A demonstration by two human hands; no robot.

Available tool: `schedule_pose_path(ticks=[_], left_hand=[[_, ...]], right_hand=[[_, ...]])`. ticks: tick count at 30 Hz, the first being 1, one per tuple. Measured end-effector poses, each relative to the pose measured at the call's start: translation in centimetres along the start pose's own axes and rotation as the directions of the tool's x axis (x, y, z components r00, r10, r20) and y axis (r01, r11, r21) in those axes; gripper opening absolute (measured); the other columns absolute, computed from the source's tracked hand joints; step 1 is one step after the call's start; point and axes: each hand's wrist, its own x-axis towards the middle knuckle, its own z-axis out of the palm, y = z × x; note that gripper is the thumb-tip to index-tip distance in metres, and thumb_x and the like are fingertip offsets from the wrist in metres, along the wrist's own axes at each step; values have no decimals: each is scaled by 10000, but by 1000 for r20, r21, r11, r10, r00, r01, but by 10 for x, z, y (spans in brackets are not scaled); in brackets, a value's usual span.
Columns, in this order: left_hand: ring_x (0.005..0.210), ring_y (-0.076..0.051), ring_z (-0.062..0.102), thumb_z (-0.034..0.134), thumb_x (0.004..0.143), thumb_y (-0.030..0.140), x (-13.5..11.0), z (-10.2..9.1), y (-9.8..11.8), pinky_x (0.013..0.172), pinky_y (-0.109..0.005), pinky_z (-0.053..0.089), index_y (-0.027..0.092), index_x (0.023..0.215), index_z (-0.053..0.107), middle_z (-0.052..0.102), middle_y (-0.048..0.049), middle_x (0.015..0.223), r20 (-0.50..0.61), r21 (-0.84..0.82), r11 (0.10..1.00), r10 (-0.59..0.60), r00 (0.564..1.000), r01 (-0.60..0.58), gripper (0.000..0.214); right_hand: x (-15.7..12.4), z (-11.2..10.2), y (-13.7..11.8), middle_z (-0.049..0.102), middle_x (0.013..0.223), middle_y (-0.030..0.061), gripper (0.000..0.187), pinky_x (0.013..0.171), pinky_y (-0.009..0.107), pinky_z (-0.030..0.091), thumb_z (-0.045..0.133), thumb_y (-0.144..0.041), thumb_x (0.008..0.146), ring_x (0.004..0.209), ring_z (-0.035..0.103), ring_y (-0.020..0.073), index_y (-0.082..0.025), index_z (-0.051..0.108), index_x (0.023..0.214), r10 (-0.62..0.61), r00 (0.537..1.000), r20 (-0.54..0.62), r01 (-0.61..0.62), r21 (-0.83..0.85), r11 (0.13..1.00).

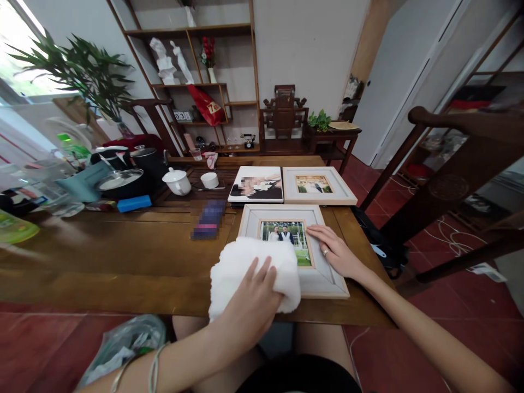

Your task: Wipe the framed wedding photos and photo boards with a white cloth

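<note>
A light-coloured picture frame (250, 218) lies flat near the table's front edge, with a photo (303, 252) of two people outdoors inside it. My left hand (251, 300) grips a fluffy white cloth (233, 259) and presses it onto the frame's left side. The cloth covers the lower left of the frame and part of the photo, and hangs slightly over the table edge. My right hand (338, 254), with a ring on one finger, rests with fingers stretched out on the frame's right border.
Behind lie a second frame (347, 195) and a photo album (272, 191). To the left are a blurred purple item (208, 219), a white lidded cup (177, 182), a small white bowl (210, 180), a blue block (134, 203) and a dark pot (148, 164). A chair (446, 180) stands right.
</note>
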Motion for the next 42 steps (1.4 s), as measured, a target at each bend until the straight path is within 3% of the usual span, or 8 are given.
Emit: schedule_pose_path(ticks=[3, 7, 12, 16, 25, 30, 37, 42], left_hand=[[1353, -344, 346, 541, 824, 117, 12, 8, -15, 1086, -524, 320, 157, 1045, 684, 477, -176, 1378, -49, 46, 996, -79, 996, 82, 266], [1384, -425, 225, 517, 795, 25, 51, 13, -67, 1067, -606, 284, 130, 943, 715, 270, -174, 1518, -152, 156, 963, -195, 969, 218, 269], [1383, -379, 264, 489, 757, 1, 83, 10, -105, 1087, -552, 280, 122, 1000, 699, 301, -162, 1509, -150, 150, 974, -150, 977, 172, 343], [1368, -345, 312, 499, 755, 34, 76, 5, -83, 1097, -524, 272, 124, 988, 696, 339, -150, 1494, -68, 105, 991, -79, 995, 86, 318], [1271, -316, 467, 533, 855, 180, 5, -28, 7, 984, -441, 432, 172, 1074, 645, 454, -156, 1419, 95, -49, 988, 150, 984, -145, 245], [1339, -350, 371, 553, 793, 75, 34, -9, -20, 1042, -494, 379, 156, 1067, 657, 353, -162, 1483, 94, 30, 997, -76, 993, 73, 304], [1393, -366, 249, 496, 810, 58, 96, 10, -81, 1096, -540, 270, 117, 1072, 667, 276, -181, 1515, -175, 168, 967, -164, 971, 194, 318], [1388, -374, 252, 471, 825, 72, 106, 13, -65, 1079, -581, 265, 146, 1109, 652, 306, -151, 1510, -78, 141, 984, -100, 992, 110, 345]], right_hand=[[0, 0, -1, 544, 1315, 84, 546, 1081, 553, 340, 374, -79, 823, 1251, 461, 257, -262, 522, 1316, -2, 1000, 2, 2, 12, 1000], [1, -1, -3, 543, 1310, 87, 542, 1057, 560, 360, 372, -91, 827, 1241, 463, 269, -268, 522, 1317, 1, 1000, 0, -1, 26, 1000], [1, -1, -2, 545, 1306, 86, 527, 1058, 558, 353, 370, -110, 841, 1236, 465, 271, -271, 516, 1321, -3, 1000, 6, 3, 25, 1000], [0, -1, -2, 539, 1312, 90, 517, 1064, 553, 345, 369, -110, 847, 1244, 456, 269, -263, 518, 1318, 3, 1000, 8, -3, 20, 1000], [0, -1, -5, 534, 1314, 79, 558, 1075, 566, 334, 366, -70, 832, 1249, 452, 260, -280, 503, 1331, 6, 1000, 8, -6, 17, 1000], [1, 0, -3, 540, 1312, 82, 565, 1063, 563, 351, 363, -68, 824, 1242, 459, 263, -274, 508, 1330, -1, 1000, 3, 1, 21, 1000], [1, -1, -2, 541, 1314, 91, 535, 1059, 557, 357, 375, -105, 833, 1244, 459, 273, -260, 509, 1327, -5, 1000, 6, 5, 24, 1000], [1, 0, -3, 558, 1296, 95, 535, 1064, 550, 361, 379, -83, 820, 1234, 476, 263, -243, 530, 1306, 13, 1000, -5, -13, 25, 1000]])
